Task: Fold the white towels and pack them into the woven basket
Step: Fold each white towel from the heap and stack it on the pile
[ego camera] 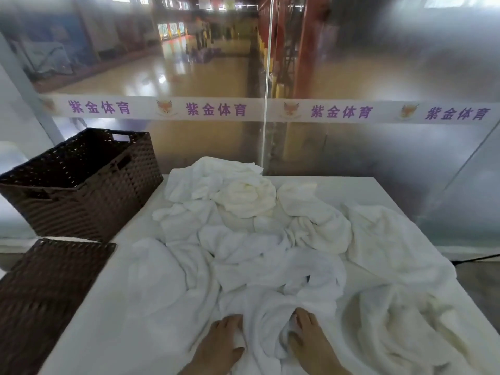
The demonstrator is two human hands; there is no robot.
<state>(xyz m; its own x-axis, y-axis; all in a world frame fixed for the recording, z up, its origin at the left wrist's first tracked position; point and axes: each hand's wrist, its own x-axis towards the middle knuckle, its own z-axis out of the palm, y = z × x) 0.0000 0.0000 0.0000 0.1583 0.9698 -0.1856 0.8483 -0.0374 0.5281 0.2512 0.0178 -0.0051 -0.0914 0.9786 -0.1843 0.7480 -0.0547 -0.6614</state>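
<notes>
Towels: a loose heap of white towels point(254, 239) sprawls over most of the white counter point(113, 334), none folded.
Left hand point(221, 339): at the near edge, fingers pinching a fold of the nearest towel point(266, 328).
Right hand point(304, 336): just beside it, fingers curled into the same towel.
Basket: the dark woven basket point(89, 185) stands at the far left of the counter, nothing white showing inside.
Lid: a flat woven lid point(46, 293) lies in front of the basket.
Backdrop: a glass wall with a printed white band point(270, 110).
</notes>
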